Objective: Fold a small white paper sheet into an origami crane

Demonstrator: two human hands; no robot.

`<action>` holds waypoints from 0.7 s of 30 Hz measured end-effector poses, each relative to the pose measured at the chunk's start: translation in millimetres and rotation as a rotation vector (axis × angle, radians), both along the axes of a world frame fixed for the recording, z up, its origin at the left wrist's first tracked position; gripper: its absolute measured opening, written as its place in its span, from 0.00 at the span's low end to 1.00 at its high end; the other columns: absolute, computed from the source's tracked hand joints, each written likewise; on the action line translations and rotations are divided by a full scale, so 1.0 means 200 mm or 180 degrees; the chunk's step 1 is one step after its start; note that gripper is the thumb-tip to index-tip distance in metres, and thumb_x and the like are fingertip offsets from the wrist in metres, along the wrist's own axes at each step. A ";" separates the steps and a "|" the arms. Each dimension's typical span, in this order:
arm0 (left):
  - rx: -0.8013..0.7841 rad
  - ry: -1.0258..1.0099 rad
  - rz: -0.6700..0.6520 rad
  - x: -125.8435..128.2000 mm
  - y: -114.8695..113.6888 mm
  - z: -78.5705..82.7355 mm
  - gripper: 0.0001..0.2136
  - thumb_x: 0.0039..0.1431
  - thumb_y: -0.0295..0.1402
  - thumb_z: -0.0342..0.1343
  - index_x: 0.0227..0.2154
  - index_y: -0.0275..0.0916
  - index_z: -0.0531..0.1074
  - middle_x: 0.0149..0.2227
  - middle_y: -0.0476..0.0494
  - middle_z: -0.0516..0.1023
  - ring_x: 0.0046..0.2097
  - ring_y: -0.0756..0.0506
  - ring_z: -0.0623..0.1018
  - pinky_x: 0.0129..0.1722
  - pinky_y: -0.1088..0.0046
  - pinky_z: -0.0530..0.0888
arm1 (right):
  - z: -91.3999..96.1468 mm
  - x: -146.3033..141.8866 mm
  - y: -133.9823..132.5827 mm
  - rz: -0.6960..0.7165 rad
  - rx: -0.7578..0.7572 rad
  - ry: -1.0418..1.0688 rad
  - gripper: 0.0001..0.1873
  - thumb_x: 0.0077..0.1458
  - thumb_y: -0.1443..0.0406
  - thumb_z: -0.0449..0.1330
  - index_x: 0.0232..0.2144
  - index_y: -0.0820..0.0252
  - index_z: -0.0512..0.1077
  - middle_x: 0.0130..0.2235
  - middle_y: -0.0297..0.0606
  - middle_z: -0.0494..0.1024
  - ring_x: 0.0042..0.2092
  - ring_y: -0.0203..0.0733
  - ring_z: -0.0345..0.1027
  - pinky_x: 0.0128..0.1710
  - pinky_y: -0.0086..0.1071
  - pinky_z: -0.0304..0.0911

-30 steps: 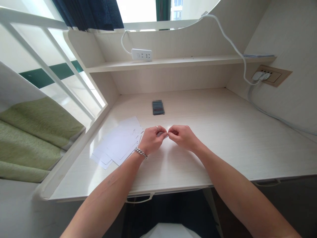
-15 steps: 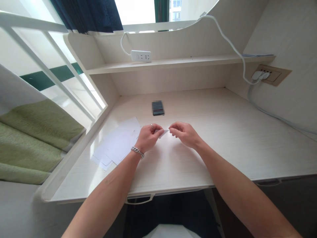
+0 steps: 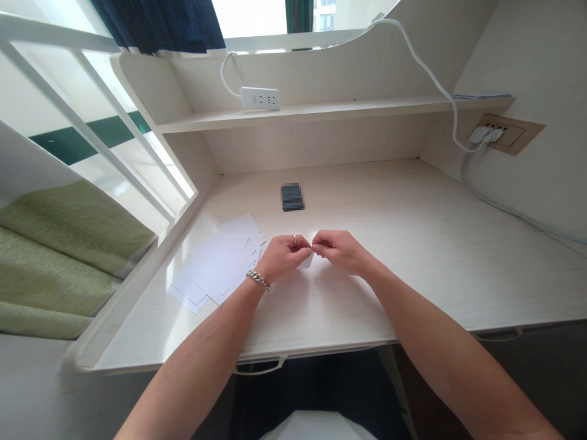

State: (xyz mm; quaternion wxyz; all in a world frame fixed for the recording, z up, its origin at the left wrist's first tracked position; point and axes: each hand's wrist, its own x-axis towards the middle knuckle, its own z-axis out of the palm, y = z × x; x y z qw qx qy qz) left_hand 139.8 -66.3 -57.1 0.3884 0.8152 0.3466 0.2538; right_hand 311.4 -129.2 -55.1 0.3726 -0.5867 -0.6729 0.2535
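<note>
My left hand [image 3: 284,256], with a ring and a chain bracelet, and my right hand [image 3: 337,249] meet over the middle of the pale wooden desk [image 3: 413,244]. Both pinch a small white piece of paper [image 3: 306,262] between closed fingertips; only a corner of it shows below the fingers. Just left of my left hand lies a loose spread of white paper sheets [image 3: 215,266].
A small dark object [image 3: 292,197] lies farther back on the desk. A white power strip [image 3: 260,98] sits on the shelf above, its cable running to a wall socket [image 3: 498,133] at the right. A white railing and green bedding [image 3: 68,244] are to the left.
The hands had drawn slightly apart with the paper stretched between them; now they have closed together again and the paper hangs lower under the fingertips.
</note>
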 end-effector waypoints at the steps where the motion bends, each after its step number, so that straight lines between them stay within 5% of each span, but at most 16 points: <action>1: -0.0118 -0.0034 -0.0006 0.00 0.00 0.00 0.07 0.51 0.34 0.55 0.25 0.37 0.76 0.21 0.51 0.72 0.25 0.51 0.67 0.24 0.76 0.62 | 0.00 0.01 0.00 0.0038 -0.0067 0.0086 0.07 0.53 0.64 0.56 0.25 0.58 0.71 0.24 0.32 0.72 0.28 0.36 0.63 0.30 0.30 0.54; 14: -0.0469 0.0110 -0.0344 -0.05 0.03 0.03 0.08 0.50 0.33 0.54 0.26 0.36 0.77 0.21 0.49 0.74 0.26 0.51 0.72 0.27 0.76 0.66 | 0.02 0.11 0.00 0.0238 -0.0438 0.0645 0.07 0.49 0.63 0.59 0.25 0.61 0.73 0.23 0.34 0.72 0.27 0.37 0.64 0.28 0.31 0.58; 21: -0.0465 0.0089 0.0017 -0.11 0.09 0.03 0.06 0.48 0.31 0.55 0.23 0.36 0.75 0.21 0.49 0.74 0.26 0.51 0.72 0.27 0.76 0.66 | 0.00 0.23 0.01 -0.0153 -0.0043 0.0978 0.09 0.50 0.62 0.59 0.24 0.61 0.71 0.22 0.33 0.70 0.26 0.36 0.62 0.29 0.31 0.57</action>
